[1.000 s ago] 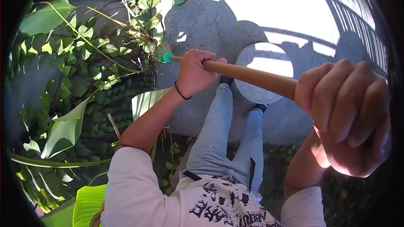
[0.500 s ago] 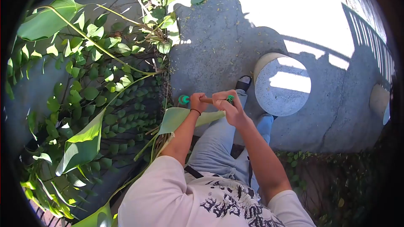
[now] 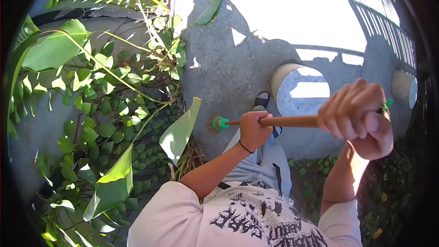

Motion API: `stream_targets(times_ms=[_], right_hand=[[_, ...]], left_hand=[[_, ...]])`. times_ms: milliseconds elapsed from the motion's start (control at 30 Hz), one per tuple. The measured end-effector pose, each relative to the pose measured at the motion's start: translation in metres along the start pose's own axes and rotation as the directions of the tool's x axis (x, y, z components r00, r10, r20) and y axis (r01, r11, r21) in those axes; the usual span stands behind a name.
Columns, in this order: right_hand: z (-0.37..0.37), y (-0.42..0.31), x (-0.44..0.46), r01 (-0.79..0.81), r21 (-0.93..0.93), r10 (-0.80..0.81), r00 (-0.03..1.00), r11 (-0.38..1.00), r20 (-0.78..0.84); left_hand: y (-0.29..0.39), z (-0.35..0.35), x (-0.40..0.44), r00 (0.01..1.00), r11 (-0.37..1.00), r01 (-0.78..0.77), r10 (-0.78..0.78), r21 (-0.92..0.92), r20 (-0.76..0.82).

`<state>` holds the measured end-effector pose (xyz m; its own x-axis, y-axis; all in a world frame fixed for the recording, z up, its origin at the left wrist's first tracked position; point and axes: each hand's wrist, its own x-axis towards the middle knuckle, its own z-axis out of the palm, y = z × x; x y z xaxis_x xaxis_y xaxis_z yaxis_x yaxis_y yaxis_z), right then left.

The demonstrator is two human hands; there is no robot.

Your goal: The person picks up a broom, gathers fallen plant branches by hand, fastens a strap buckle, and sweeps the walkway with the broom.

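A broom with a wooden handle [image 3: 292, 121] slants across the view, its green collar [image 3: 221, 123] and blurred brown bristles toward the ground. My left hand [image 3: 255, 131], with a dark band at the wrist, is wrapped round the lower handle. Close to the camera, my right hand [image 3: 356, 115] grips the upper end, where a bit of green [image 3: 388, 104] shows past the fist. The bristles are low over the concrete [image 3: 228, 64], near the plant edge; whether they touch it I cannot tell.
A round concrete stool [image 3: 304, 91] stands ahead, and a second one [image 3: 404, 89] farther right. Leafy vines [image 3: 105, 110] and large leaves [image 3: 180, 132] crowd the left side. A fallen leaf [image 3: 210, 8] lies on the paving. My sandalled foot [image 3: 262, 98] is near the first stool.
My right hand has risen toward the camera and moved right, exposing more handle. My left hand and the broom's green collar have shifted right. The view has moved slightly.
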<state>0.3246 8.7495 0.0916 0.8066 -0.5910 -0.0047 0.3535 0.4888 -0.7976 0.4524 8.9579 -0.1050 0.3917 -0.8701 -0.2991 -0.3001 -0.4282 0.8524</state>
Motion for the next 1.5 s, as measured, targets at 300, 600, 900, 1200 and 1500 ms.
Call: stream_targets(times_ms=[300,600,900,1200,1500], right_hand=[[0.042,-0.082,0.015,0.375,-0.7,-0.162,0.921,0.607,0.353],[0.071,0.02,-0.035,0.159,-0.044,-0.16,0.987,0.986,-0.022],[0.074,-0.009,0.077,0.38,-0.795,-0.386,0.901,0.474,0.201],[0.003,-0.049,0.18,0.169,-0.028,-0.17,0.984,0.985,-0.045],[0.006,-0.038,0.27,0.457,-0.49,-0.461,0.879,0.743,0.121]], left_hand=[[0.11,0.08,0.188,0.813,0.747,-0.573,0.466,-0.338,-0.349],[-0.037,-0.013,-0.003,0.973,0.976,-0.189,0.172,-0.108,-0.154],[0.098,0.007,0.278,0.791,0.692,-0.593,0.596,-0.413,-0.137],[0.037,-0.063,0.199,0.956,0.979,-0.178,0.147,-0.101,-0.255],[0.089,-0.053,0.407,0.731,0.848,-0.507,0.329,-0.153,-0.598]])
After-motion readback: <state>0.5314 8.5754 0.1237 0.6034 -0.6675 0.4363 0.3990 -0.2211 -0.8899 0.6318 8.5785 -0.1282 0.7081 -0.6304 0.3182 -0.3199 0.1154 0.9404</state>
